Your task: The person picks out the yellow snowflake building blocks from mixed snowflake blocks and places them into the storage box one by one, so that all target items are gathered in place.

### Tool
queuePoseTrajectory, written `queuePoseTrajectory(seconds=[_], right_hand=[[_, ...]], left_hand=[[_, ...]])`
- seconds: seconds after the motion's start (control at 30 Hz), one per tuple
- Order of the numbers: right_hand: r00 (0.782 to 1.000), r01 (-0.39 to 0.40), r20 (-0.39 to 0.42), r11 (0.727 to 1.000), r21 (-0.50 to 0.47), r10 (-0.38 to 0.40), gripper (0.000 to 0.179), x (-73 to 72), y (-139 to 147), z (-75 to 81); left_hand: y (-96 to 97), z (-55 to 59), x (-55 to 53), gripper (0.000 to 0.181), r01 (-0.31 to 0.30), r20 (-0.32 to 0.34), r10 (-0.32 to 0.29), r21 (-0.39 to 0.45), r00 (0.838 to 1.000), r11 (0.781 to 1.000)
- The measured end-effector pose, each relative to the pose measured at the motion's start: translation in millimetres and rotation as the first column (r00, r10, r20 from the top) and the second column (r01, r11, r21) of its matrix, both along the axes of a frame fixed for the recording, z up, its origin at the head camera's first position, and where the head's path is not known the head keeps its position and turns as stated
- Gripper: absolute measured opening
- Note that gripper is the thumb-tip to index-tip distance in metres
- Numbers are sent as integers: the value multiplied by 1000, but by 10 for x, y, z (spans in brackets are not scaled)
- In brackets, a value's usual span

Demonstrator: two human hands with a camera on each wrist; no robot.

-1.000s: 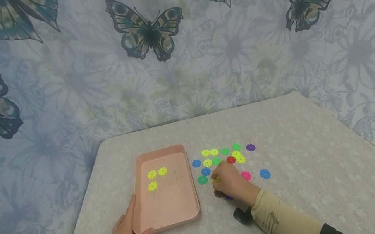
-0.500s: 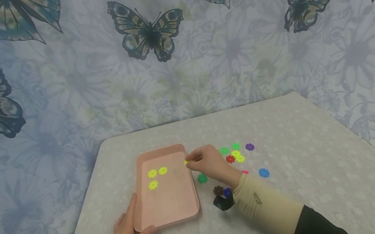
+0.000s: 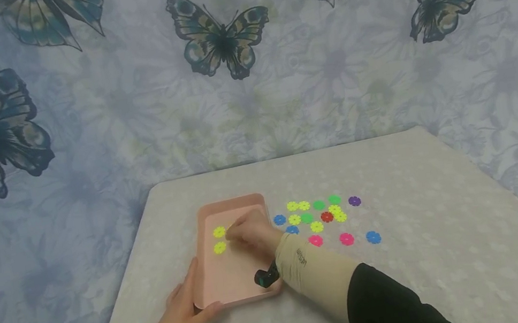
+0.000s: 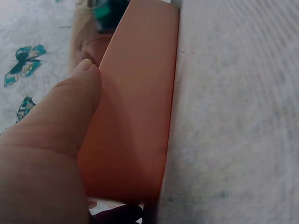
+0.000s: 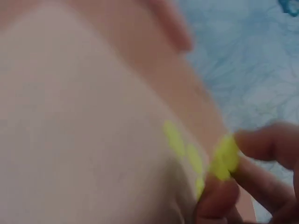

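A shallow pink tray (image 3: 230, 283) lies on the table. My left hand (image 3: 183, 313) holds its near left corner, the fingers along the left side. In the left wrist view the thumb (image 4: 70, 105) lies against the tray's wall (image 4: 135, 93), its tip at the rim. Over the tray is my right hand (image 3: 252, 231), pinching a yellow flower-shaped disc (image 5: 225, 157) between thumb and fingers, as the right wrist view shows. Yellow discs (image 3: 220, 247) lie on the tray floor beside that hand; the right hand partly covers this area in the head view.
Right of the tray, several flower discs lie loose on the table: yellow (image 3: 317, 226), green (image 3: 319, 205), blue (image 3: 373, 237), pink (image 3: 347, 239), red (image 3: 327, 217) and purple (image 3: 354, 201). A black device (image 3: 267, 277) sits at the right wrist. A butterfly-patterned wall (image 3: 328, 93) stands behind.
My right hand has picked a yellow disc from the table and carried it left, across the tray's right rim to over the tray. The left hand stays on the corner. The head view shifted slightly.
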State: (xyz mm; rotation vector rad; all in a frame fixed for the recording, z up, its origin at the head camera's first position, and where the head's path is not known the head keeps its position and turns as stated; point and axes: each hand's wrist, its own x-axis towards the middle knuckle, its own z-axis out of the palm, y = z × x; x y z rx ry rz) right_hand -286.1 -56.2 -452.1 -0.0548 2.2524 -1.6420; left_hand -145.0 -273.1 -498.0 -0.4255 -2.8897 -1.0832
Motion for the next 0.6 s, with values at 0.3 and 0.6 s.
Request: queuePoseTrajectory(seconds=[0.3,0.6], right_hand=[[939,-167,-201,882,441,278,23,-19,-38,-51],[917,-117,-284,871,477,279,20,5,-67,-130]], left_hand=[[15,63,-6,111,-17,20,17,-16,1000,1000],[19,23,10,110,-3,-30,2,-16,1000,1000]])
